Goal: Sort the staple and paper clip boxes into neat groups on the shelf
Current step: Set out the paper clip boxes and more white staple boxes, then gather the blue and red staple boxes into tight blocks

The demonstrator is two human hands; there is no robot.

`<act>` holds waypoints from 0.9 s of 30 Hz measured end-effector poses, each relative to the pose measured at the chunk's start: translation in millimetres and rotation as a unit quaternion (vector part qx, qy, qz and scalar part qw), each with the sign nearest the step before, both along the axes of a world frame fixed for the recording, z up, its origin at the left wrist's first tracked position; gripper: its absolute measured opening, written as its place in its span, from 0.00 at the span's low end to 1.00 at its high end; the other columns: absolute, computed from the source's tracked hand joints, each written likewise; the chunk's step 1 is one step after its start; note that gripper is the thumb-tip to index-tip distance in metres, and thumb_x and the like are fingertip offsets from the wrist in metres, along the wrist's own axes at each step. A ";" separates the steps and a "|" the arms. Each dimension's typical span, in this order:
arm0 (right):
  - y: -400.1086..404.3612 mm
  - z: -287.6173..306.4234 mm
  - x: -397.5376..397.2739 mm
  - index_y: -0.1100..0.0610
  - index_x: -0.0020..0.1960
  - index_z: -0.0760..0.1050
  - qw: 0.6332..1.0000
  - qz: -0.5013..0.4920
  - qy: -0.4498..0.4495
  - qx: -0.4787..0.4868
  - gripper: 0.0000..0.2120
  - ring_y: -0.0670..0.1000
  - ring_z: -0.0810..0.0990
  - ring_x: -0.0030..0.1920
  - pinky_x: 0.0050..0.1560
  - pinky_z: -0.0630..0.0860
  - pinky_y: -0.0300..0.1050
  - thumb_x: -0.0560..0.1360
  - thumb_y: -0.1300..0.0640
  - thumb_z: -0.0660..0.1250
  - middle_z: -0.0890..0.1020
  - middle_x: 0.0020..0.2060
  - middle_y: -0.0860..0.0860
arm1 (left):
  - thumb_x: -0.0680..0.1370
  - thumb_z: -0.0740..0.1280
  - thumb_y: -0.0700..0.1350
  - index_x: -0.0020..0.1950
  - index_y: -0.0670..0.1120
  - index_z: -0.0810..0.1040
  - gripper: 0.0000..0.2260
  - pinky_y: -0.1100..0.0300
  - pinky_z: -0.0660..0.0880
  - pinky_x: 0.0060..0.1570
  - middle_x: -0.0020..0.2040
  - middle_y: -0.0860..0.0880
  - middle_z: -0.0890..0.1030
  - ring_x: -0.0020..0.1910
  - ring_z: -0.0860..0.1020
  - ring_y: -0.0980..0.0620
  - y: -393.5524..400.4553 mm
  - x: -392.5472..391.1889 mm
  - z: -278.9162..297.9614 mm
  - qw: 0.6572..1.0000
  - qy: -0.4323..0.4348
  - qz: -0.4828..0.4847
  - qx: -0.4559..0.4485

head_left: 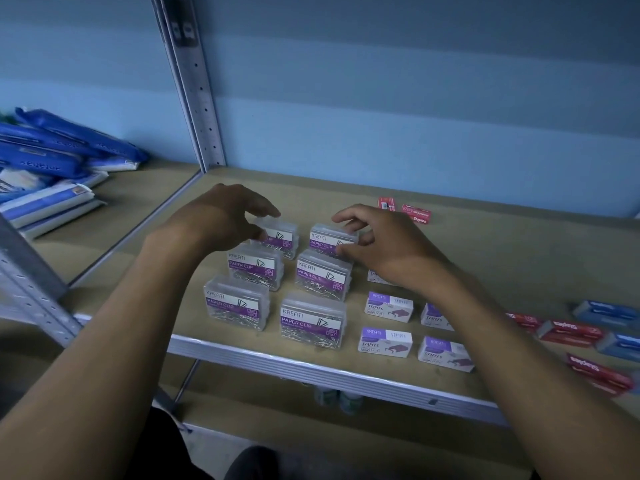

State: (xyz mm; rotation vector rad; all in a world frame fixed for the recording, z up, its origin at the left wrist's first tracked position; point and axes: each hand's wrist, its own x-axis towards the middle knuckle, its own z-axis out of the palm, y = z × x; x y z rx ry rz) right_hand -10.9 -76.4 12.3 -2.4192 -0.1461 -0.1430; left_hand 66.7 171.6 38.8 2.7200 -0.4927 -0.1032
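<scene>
Several clear paper clip boxes with purple labels stand in two columns on the shelf [485,258]. My left hand [221,216] pinches the rear left paper clip box [282,237] between thumb and fingers. My right hand [384,244] pinches the rear right paper clip box [329,239] the same way. Right of them stand several white and purple staple boxes [386,341], some hidden under my right forearm. Two red staple boxes [415,213] lie further back. More red staple boxes [571,332] and blue boxes [604,311] lie loose at the right edge.
A grey perforated upright [197,98] rises at the back left of the shelf. Beyond it, on the neighbouring shelf, blue and white packets [52,157] are piled. A metal rim [311,368] runs along the shelf's front edge.
</scene>
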 end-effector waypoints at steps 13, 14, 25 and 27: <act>-86.4 21.2 -1.1 0.50 0.58 0.82 0.991 -0.081 -0.041 -0.103 0.11 0.38 0.79 0.46 0.43 0.68 0.24 0.78 0.57 0.65 0.83 0.49 0.43 | 0.75 0.72 0.47 0.63 0.51 0.79 0.16 0.60 0.72 0.53 0.59 0.53 0.82 0.50 0.76 0.55 -76.1 1.5 29.7 0.990 -0.094 -0.104 -0.031; -94.3 21.1 3.2 0.50 0.58 0.81 0.988 -0.085 -0.034 -0.124 0.11 0.41 0.79 0.48 0.45 0.70 0.28 0.78 0.58 0.65 0.84 0.50 0.45 | 0.75 0.73 0.47 0.62 0.50 0.80 0.15 0.58 0.74 0.55 0.58 0.52 0.82 0.50 0.77 0.55 -87.1 7.7 28.9 0.988 -0.094 -0.115 -0.030; -123.8 4.1 50.6 0.52 0.70 0.71 0.957 -0.121 0.048 -0.259 0.21 0.58 0.73 0.65 0.64 0.73 0.55 0.78 0.49 0.65 0.74 0.66 0.55 | 0.76 0.70 0.55 0.76 0.44 0.64 0.32 0.51 0.63 0.71 0.76 0.45 0.66 0.74 0.65 0.45 -190.3 52.6 -8.3 0.984 -0.029 -0.146 0.099; -123.6 3.9 54.7 0.53 0.71 0.71 0.950 -0.120 0.043 -0.284 0.23 0.60 0.72 0.66 0.64 0.73 0.57 0.79 0.47 0.65 0.73 0.66 0.56 | 0.77 0.69 0.55 0.77 0.43 0.62 0.33 0.52 0.61 0.72 0.77 0.44 0.65 0.75 0.64 0.44 -198.9 57.0 -13.5 0.984 -0.023 -0.144 0.101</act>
